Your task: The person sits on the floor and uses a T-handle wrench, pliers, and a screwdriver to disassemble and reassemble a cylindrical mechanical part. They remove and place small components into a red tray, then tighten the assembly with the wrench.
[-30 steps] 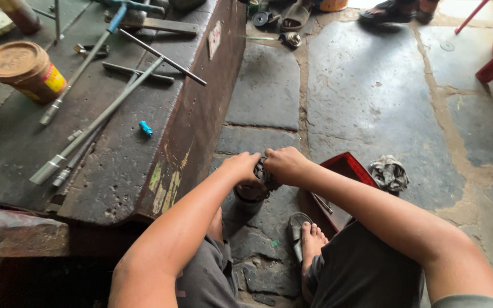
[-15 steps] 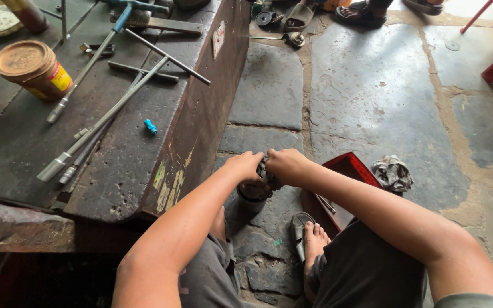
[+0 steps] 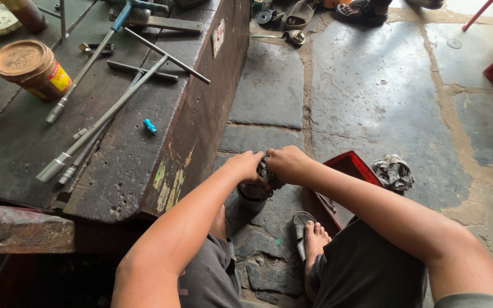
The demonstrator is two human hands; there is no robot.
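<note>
My left hand (image 3: 245,166) and my right hand (image 3: 286,164) meet low over the stone floor, both closed around a small dark greasy metal part (image 3: 266,173) held between them. Just beneath the part stands a dark round can (image 3: 251,197) on the floor. Most of the part is hidden by my fingers. My sandalled foot (image 3: 310,239) rests on the stones below my right forearm.
A dark wooden workbench (image 3: 138,171) at left carries long T-handle socket wrenches (image 3: 101,117), a rusty lidded tin (image 3: 31,69) and a small blue piece (image 3: 150,126). A red tray (image 3: 354,166) and a crumpled rag (image 3: 394,171) lie at right. Another person's sandalled feet (image 3: 364,11) are at the top.
Both hands have stayed together on the part above the can; only the camera has drifted slightly, with the bench sliding a little in view.
</note>
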